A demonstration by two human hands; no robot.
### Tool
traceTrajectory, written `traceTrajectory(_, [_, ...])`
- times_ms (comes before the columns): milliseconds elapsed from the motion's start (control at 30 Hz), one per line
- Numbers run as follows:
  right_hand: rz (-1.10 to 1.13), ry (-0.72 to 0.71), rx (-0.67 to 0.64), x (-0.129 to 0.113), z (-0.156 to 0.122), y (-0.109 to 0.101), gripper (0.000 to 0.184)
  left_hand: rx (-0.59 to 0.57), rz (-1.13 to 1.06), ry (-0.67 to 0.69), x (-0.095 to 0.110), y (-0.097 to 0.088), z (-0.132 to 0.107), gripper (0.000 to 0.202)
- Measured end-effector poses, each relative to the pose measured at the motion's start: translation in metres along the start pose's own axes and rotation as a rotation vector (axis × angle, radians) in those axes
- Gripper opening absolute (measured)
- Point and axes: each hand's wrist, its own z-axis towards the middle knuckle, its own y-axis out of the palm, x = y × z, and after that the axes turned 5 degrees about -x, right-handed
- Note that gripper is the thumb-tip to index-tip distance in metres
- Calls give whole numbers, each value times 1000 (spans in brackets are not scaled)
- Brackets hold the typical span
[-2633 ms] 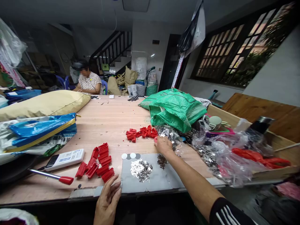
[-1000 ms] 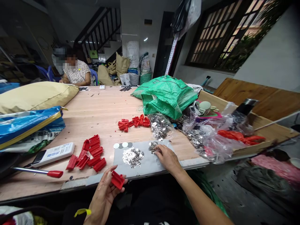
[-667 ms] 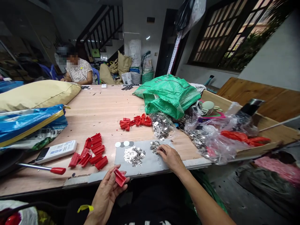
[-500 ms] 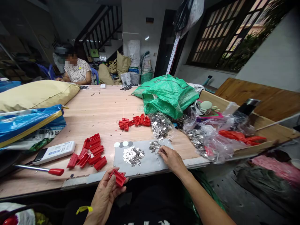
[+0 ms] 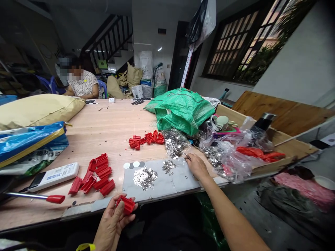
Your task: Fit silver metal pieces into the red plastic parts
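My left hand (image 5: 111, 225) is closed round a red plastic clip (image 5: 125, 204) below the table's near edge. My right hand (image 5: 196, 166) rests on the grey mat (image 5: 178, 181), its fingertips pinched at the edge of a clear bag of small silver metal parts (image 5: 176, 143); what it pinches is too small to name. Two heaps of the silver parts (image 5: 143, 177) lie on the mat. A group of red clips (image 5: 95, 174) lies left of the mat, and a smaller bunch of red clips (image 5: 145, 139) lies farther back.
A white remote (image 5: 53, 176) and a red-handled tool (image 5: 34, 197) lie at the left. A blue bag (image 5: 26, 143) and a tan sack (image 5: 39, 109) sit beyond. A green bag (image 5: 183, 109) and a wooden tray (image 5: 293, 146) of plastic bags are right. Another person (image 5: 80, 83) sits at the far end.
My left hand picked up a red clip and has drawn it lower, off the table's edge. My right hand came back to the mat, then moved from the small silver heap toward the bag.
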Motion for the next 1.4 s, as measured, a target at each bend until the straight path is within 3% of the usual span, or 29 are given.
traceTrajectory(133, [213,34,-62,7,-9,-6,15,7,-3,-5,0,-2,0,63])
traceTrajectory(300, [574,41,-261,5,-32,-12,40,-5,-2,0,1,4,-3,64])
traceTrajectory(500, [865,31,-341,-17,-51,-7,44,7,10,46,4,11,-10,57])
traceTrajectory(800, [1014,-61,-435,-59,-67,9,42,-40,64,197,1,9,-4,52])
traceTrajectory(1033, [907,-246,-373,-84,-87,23,26,-141,239,342,4,8,6,38])
traceTrajectory(1400, [520,-635,-308,-136,-131,32,12,-139,589,580,1,6,4,37])
